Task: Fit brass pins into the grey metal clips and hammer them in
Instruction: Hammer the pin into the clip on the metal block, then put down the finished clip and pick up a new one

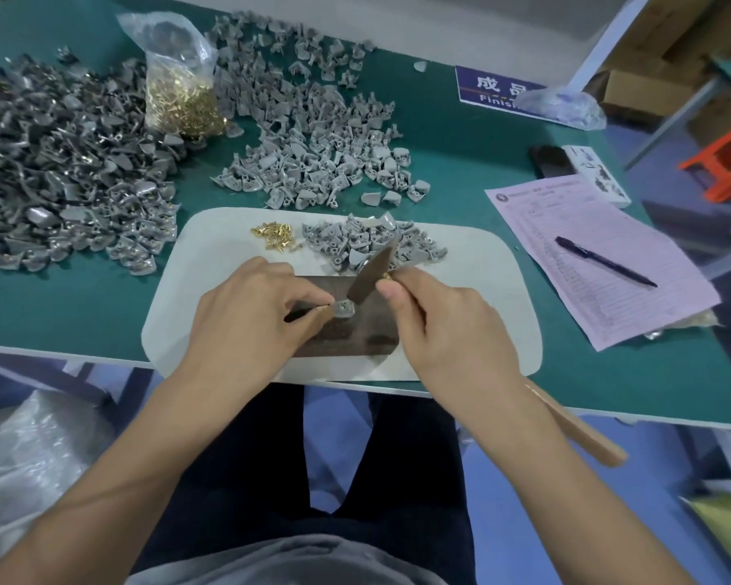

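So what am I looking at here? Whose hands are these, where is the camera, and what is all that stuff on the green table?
No machine here: these are a person's two bare hands, filmed by a camera worn on the head, looking down. The left hand pinches one grey clip against a dark block on a white mat. The right hand grips a small hammer close to its head, which hangs just above the clip. On the mat lie loose brass pins and a few more clips. Further back are big heaps of clips, a bag of pins, a pink form and a pen.
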